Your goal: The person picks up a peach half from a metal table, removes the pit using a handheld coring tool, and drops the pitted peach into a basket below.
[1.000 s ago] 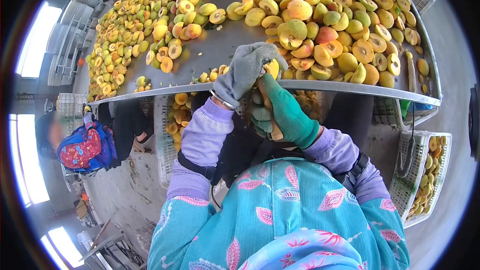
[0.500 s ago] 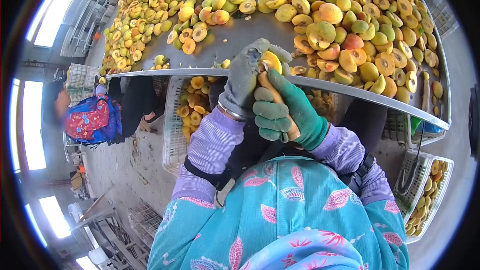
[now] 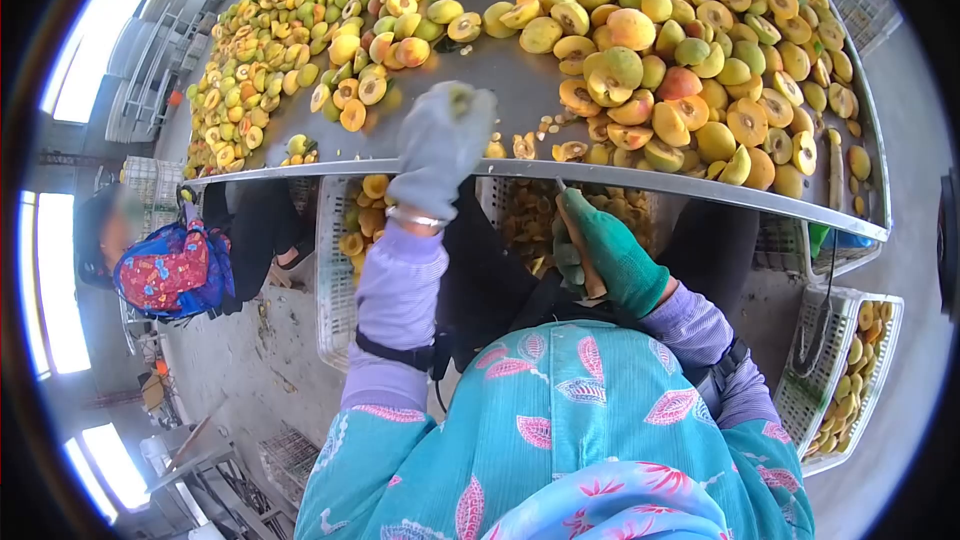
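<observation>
My left hand, in a grey glove, is stretched out over the front edge of the steel table and blurred by motion. A small greenish piece shows at its fingertips, but I cannot tell if it is gripped. Below the table edge my right hand, in a green glove, is closed around a wooden-handled knife with the short blade pointing up. Halved and whole yellow-orange fruits cover the table beyond both hands. Several small cut pieces lie just past the left hand.
Under the table stands a white plastic crate with fruit halves in it. Another crate with fruit sits on the floor at the right. A person in a colourful patterned top works at the left, near the table's corner.
My hands have come apart. The left hand left the knife and swung forward over the table; the fruit half it held against the blade is no longer seen. The right hand dropped slightly.
</observation>
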Tool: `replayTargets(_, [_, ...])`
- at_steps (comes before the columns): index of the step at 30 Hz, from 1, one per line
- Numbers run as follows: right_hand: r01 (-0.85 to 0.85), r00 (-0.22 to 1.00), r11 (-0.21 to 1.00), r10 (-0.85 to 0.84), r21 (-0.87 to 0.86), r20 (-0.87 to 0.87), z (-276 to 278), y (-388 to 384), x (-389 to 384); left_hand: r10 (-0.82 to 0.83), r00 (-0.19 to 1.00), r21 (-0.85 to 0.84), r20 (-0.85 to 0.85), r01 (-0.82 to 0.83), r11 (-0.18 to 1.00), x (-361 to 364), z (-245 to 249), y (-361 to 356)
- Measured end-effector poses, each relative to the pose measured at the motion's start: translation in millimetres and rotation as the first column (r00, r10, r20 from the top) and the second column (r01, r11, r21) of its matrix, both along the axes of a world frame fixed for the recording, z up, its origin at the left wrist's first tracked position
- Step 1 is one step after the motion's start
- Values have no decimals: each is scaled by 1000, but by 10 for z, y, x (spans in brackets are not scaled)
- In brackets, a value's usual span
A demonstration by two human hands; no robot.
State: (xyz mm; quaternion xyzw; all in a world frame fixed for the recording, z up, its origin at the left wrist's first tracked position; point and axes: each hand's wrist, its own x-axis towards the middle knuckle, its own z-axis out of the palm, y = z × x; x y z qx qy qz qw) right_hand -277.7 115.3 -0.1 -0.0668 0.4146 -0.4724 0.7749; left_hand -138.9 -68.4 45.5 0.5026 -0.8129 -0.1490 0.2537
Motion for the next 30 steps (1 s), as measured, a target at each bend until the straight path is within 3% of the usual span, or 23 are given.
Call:
replayTargets(1, [78, 989, 997, -78, -6, -124, 37, -22, -47, -51, 998, -32, -29, 50, 998, -425, -65, 22])
replayTargets(3, [165, 945, 980, -189, -109, -268, 85, -35, -157, -142, 966, 90, 217, 125, 988, -1057, -479, -52])
replayTargets(6, [231, 806, 938, -334, -259, -489, 44, -131, -286, -369, 926, 178, -76, 377, 909, -1156, -739, -252])
replayTargets(9, [73, 582, 907, -377, -415, -721, 81, -304, -404, -77, 819, 605, -568, 480, 635, -725, -446, -134])
replayTargets(11, [-145, 344, 864, -413, -482, -843, 46, -415, -355, -140, 724, 444, -675, 550, 707, -550, -193, 155])
replayTargets(12, [-171, 366, 849, -416, -499, -833, 87, -456, -282, -177, 670, 351, -721, 574, 740, -471, -114, 263])
replayTargets(15, [-194, 386, 865, -366, -462, -847, -112, -525, -91, 9, 592, 415, -806, 554, 721, -450, -127, 475])
replayTargets(19, [-144, 451, 873, -361, -465, -816, -121, -443, -55, 130, 519, 432, -845, 520, 737, -530, -205, 552])
replayTargets(22, [-73, 464, 822, -473, -565, -749, -111, -415, -1, 435, 308, 522, -846, 648, 555, -548, -211, 530])
replayTargets(25, [-94, 443, 811, -486, -578, -754, -105, -416, 4, 205, 478, 453, -854, 489, 746, -563, -253, 542])
replayTargets(28, [-134, 473, 844, -407, -520, -781, -89, -422, 10, 414, 342, 536, -843, 490, 687, -577, -246, 532])
replayTargets(30, [-93, 463, 801, -491, -592, -738, -191, -445, 74, 438, 387, 580, -811, 442, 684, -606, -193, 541])
